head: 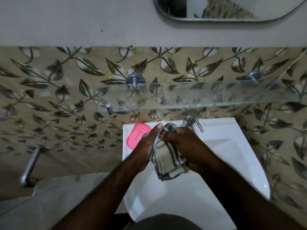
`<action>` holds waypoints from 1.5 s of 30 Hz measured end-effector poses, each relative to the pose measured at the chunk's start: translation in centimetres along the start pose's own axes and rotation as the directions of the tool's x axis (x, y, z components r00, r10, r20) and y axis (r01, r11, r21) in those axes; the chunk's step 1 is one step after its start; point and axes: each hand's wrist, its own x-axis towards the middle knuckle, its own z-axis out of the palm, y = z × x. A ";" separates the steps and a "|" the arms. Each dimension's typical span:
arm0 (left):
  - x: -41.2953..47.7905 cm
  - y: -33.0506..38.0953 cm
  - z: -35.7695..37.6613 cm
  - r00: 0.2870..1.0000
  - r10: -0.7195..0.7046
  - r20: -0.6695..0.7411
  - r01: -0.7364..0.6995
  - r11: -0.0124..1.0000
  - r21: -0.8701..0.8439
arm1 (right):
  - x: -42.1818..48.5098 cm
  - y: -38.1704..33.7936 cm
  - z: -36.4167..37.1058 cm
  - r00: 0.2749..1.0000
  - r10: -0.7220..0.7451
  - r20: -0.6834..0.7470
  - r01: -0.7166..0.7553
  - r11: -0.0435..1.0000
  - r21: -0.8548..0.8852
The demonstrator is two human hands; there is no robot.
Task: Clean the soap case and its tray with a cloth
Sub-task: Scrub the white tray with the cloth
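Note:
A pink oval soap case part [136, 134] lies on the back left corner of the white sink [232, 143]. My left hand [149, 143] is just right of it, fingers wrapped around something that the checked grey-and-beige cloth [167, 156] covers; what it holds is hidden. My right hand [186, 145] grips the cloth and presses it against the left hand over the basin. The cloth hangs down between both hands.
A chrome tap [194, 121] stands at the back of the sink, behind my right hand. A glass shelf [182, 97] on chrome brackets juts out above it. A chrome bar [30, 166] projects from the tiled wall at left. A mirror [224, 9] hangs above.

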 end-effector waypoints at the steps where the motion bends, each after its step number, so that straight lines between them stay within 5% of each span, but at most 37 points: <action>1: 0.2 0.1 -0.1 0.999 0.033 0.005 -0.033 0.999 -0.004 | 0.3 -0.3 0.1 0.999 -0.015 -0.029 0.017 0.996 0.091; 5: 1.2 0.6 -0.9 0.999 0.030 0.024 -0.030 0.999 -0.015 | 0.3 0.3 0.5 0.995 0.096 -0.026 -0.082 0.941 0.329; 10: 1.6 -0.2 -0.7 0.999 -0.009 0.043 0.011 0.999 -0.038 | -0.7 1.8 0.9 0.997 0.074 0.017 -0.076 0.954 0.289; 15: 0.9 -1.7 0.2 0.989 -0.076 0.127 0.066 0.994 0.083 | -1.0 0.2 -0.4 0.986 -0.019 -0.164 0.018 1.000 -0.007; 18: 1.4 -0.9 0.3 0.994 -0.021 0.107 0.008 0.993 0.118 | -2.4 0.9 0.3 0.988 -0.135 -0.068 0.107 0.944 -0.313; 21: 1.8 -1.0 0.5 0.995 0.010 0.098 -0.027 0.985 0.171 | -2.4 1.6 0.5 0.997 -0.072 0.024 0.075 0.891 -0.448; 25: 1.5 -2.1 0.3 0.992 -0.029 0.124 0.023 0.999 0.049 | -1.3 -0.2 -0.8 0.997 -0.008 0.078 0.036 0.931 -0.363; 29: 1.8 -1.7 -0.4 0.991 -0.017 0.134 0.013 0.999 0.030 | -0.2 -0.3 -0.5 0.995 -0.045 -0.088 0.039 0.996 -0.078; 34: 2.4 -1.3 -1.0 0.994 0.020 0.108 -0.034 0.991 0.132 | -0.5 3.2 1.0 0.999 0.007 0.046 0.010 0.930 -0.367; 37: 2.7 -2.1 -0.6 0.995 -0.043 0.094 0.036 0.997 0.071 | 0.7 1.8 -0.3 0.996 0.009 0.087 0.021 0.943 -0.331; 41: 3.1 -2.0 -0.2 0.995 -0.033 0.096 0.028 0.998 0.057 | 1.9 0.2 -1.5 0.994 -0.080 -0.073 0.071 0.989 -0.128; 45: 3.5 -0.6 -0.7 0.995 0.033 0.094 -0.044 0.992 0.121 | 0.7 2.5 0.4 0.991 -0.135 0.001 0.125 0.914 -0.387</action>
